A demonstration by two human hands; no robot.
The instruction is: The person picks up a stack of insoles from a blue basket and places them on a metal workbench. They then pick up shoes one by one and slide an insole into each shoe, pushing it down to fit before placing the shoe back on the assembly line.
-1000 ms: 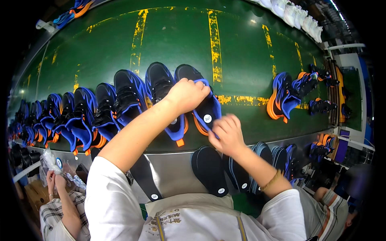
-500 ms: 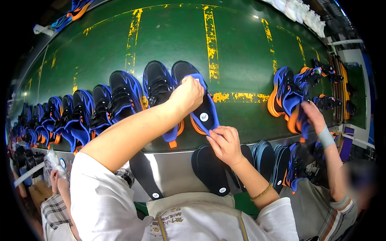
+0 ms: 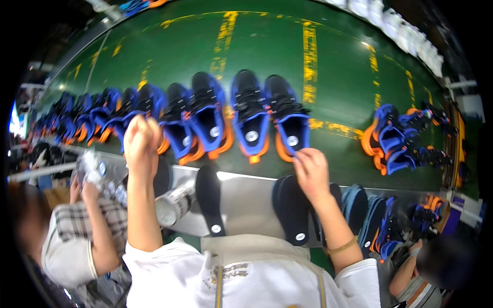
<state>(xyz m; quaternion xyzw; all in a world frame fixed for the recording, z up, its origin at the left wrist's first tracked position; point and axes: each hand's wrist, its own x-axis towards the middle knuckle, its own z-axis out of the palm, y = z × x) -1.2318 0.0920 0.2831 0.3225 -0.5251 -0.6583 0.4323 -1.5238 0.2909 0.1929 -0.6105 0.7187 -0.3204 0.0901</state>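
Observation:
My right hand point(image 3: 312, 167) pinches the heel collar of a black and blue sneaker point(image 3: 287, 110) with an orange sole, the rightmost of a long row. Inside that sneaker a dark insole with a round white label point(image 3: 292, 140) lies at the heel. My left hand point(image 3: 141, 146) is raised at the near side of the row, in front of other sneakers. Its fingers are curled closed but blurred, and what they hold, if anything, cannot be made out. Beside the rightmost sneaker stands another sneaker point(image 3: 248, 110), a similar label showing inside.
A green table point(image 3: 267, 41) with worn yellow lines carries the shoes. On the metal ledge point(image 3: 246, 205) lie a single insole point(image 3: 208, 192), stacked insoles point(image 3: 290, 205) and a pale cylindrical container point(image 3: 174, 205). More sneakers point(image 3: 387, 133) stand at right. People work on both sides.
My left hand has left the rightmost sneaker's opening and moved left and nearer. My right hand stays at its heel. The view has shifted left, and the neighbour's arm has withdrawn from the right-hand sneakers.

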